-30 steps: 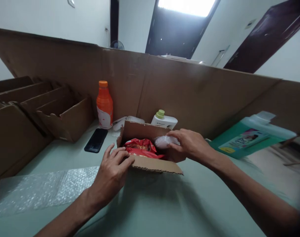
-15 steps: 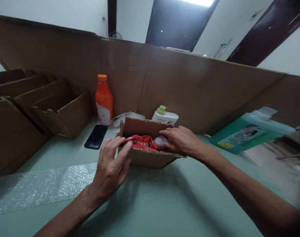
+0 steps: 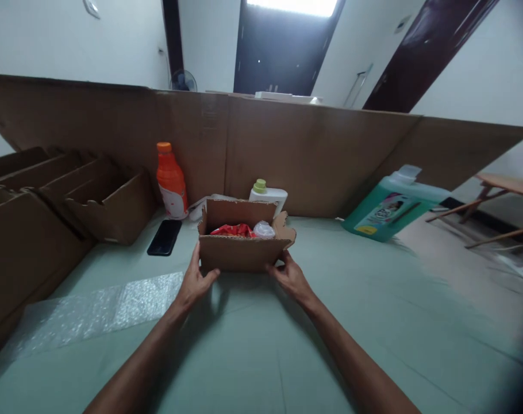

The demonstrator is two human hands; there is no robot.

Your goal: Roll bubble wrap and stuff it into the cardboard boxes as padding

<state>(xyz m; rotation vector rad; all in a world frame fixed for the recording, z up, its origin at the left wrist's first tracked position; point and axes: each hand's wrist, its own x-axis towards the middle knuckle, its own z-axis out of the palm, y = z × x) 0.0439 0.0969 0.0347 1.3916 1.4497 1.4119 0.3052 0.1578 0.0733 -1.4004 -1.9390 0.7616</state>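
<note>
A small open cardboard box stands on the pale green surface in front of me, its right flap bent outward. Inside it lie a red packet and, to the right, a clear plastic-wrapped item that I cannot identify. My left hand grips the lower left corner of the box, thumb along its front. At the lower right corner, my right hand grips it likewise, fingers partly behind the side. A white bottle with a green cap stands behind the box, its lower part hidden.
An orange bottle and a black phone are at the left of the box. Bubble wrap lies nearer. Several cardboard boxes stand far left. A green liquid jug leans at right before a cardboard wall.
My right hand has left the box's contents and moved down to its right corner. My left hand has closed on the left corner. The view has shifted.
</note>
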